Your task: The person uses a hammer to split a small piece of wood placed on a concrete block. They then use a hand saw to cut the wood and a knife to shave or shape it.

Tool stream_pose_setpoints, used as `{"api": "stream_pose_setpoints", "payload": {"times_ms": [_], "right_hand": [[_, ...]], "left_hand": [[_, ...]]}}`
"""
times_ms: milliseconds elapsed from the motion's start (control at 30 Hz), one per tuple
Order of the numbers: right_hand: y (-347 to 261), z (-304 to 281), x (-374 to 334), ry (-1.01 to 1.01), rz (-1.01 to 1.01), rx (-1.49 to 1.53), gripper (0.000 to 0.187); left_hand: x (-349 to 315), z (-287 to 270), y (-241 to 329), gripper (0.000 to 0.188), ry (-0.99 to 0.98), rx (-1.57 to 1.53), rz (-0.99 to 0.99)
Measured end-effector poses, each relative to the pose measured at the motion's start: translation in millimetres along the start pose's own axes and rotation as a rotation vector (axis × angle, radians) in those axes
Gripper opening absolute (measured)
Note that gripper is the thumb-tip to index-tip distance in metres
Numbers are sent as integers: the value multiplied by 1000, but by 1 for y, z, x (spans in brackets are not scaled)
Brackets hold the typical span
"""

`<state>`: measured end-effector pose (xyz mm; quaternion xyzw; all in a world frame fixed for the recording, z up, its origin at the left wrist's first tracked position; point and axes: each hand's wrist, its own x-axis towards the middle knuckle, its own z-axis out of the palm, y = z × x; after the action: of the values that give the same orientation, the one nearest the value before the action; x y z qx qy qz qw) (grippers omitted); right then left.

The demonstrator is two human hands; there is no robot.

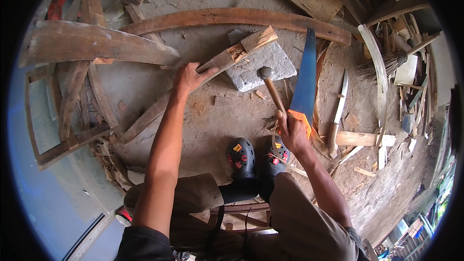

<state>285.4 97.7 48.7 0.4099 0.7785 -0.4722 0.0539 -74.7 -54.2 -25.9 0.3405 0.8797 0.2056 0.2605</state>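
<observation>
My left hand (191,77) is wrapped around a long wooden beam (222,61). The beam slants from lower left to upper right, and its far end, with a notch cut into it, lies over a rough grey stone block (278,63). In my right hand (293,133) is a hammer (275,95), gripped by its wooden handle. The hammer's head is over the near side of the block, apart from the beam. Just beyond my right hand lies a handsaw (304,75) with a blue blade and an orange handle, partly hidden by the hand.
A large knife (340,99) lies to the right, near a short plank (365,138). A broom (386,65) and scrap wood are farther right. A long curved board (241,17) crosses behind the block. Stacked timber (96,43) stands left. My shoes (241,159) are close below.
</observation>
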Motion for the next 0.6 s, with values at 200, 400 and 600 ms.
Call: {"api": "stream_pose_setpoints", "payload": {"times_ms": [200,400,600], "right_hand": [[-9,18,8,-47,33,174,62],[-3,20,-20,-60,170,355,62],[12,1,-59,33,191,414,54]], "left_hand": [[-17,-6,20,86,141,178,342],[-32,-5,14,76,-122,-50,216],[-65,21,31,63,-18,-136,220]]}}
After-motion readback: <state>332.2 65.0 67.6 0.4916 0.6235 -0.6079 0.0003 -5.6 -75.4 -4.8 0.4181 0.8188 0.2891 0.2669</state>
